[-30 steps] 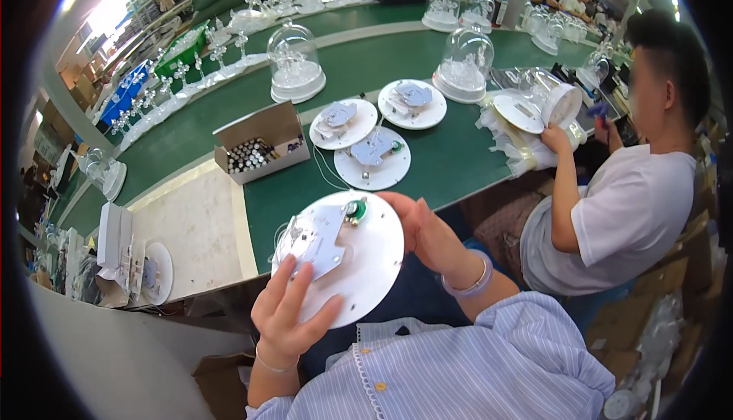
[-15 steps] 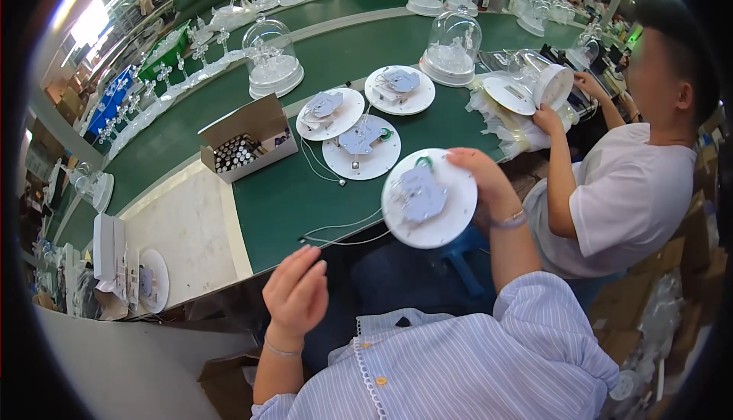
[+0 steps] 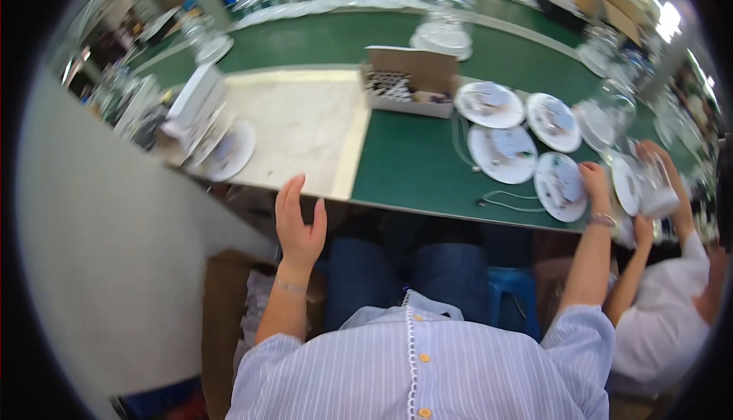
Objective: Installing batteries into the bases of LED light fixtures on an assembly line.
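Note:
My right hand (image 3: 593, 182) has its fingers closed on the right edge of a round white disc (image 3: 551, 198), which sits at the table's near edge. A lilac-grey part and a bit of green show on its face, and a thin wire (image 3: 510, 195) runs leftward from it. Several similar discs lie just beyond, such as a middle one (image 3: 489, 166) with its own wire. My left hand (image 3: 299, 225) is empty, with thumb and fingers apart, in front of the table edge near a pale board (image 3: 298, 134).
An open cardboard box (image 3: 416, 107) of small cylinders stands behind the board's right edge. More discs (image 3: 233, 153) lean at the left by a white box (image 3: 197, 95). Clear domes (image 3: 443, 27) stand farther back. At the right a co-worker's hands (image 3: 649, 221) hold a clear dome-shaped piece.
The view has swung left. The disc in my right hand has come down from the air to the table beside the others. My left hand's fingers have spread apart.

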Demonstrator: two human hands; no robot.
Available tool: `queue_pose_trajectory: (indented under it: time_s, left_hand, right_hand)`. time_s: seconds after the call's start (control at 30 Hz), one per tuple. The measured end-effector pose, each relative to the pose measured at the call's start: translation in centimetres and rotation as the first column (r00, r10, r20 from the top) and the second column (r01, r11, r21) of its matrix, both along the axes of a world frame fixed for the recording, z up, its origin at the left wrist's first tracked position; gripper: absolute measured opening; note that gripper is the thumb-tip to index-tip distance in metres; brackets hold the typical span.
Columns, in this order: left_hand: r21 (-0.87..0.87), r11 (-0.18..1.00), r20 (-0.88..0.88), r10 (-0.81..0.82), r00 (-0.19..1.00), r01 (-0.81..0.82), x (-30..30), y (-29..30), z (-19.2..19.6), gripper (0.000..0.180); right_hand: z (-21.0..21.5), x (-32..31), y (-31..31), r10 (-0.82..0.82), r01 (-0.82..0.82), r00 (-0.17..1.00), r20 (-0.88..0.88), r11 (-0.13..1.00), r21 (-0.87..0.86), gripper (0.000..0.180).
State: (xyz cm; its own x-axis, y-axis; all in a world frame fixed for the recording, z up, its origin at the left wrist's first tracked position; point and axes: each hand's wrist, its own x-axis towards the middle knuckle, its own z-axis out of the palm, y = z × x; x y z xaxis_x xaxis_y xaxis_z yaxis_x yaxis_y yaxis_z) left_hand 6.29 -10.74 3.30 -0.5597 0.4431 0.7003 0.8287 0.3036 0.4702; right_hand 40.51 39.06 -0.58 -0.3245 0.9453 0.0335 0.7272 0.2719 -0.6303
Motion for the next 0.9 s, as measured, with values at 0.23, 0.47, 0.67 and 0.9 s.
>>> queue_pose_trajectory:
  time_s: [0.23,0.47,0.67,0.9]
  left_hand:
    - [0.034,0.932,0.054,0.359,0.932,-0.361,-10.5,-4.4,-2.7,0.035]
    - [0.289,0.677,0.206,0.646,0.735,-0.677,-20.5,-9.0,-1.6,0.023]
    - [-0.048,0.832,-0.301,0.515,0.803,-0.552,-22.2,-9.1,3.6,0.026]
    - [-0.158,0.840,-0.290,0.463,0.838,-0.519,-22.1,-8.5,3.7,0.013]
  right_hand:
    - [5.5,-7.0,-12.5,0.113,-0.170,0.985,0.134,0.806,0.567,0.025]
    - [5.3,-15.1,-25.9,0.636,-0.445,0.732,-0.245,0.718,0.535,0.012]
    - [2.3,-19.5,-29.3,0.730,-0.547,0.506,-0.459,0.683,0.483,0.010]
    - [1.6,-20.5,-29.4,0.623,-0.660,0.585,-0.519,0.738,0.141,0.006]
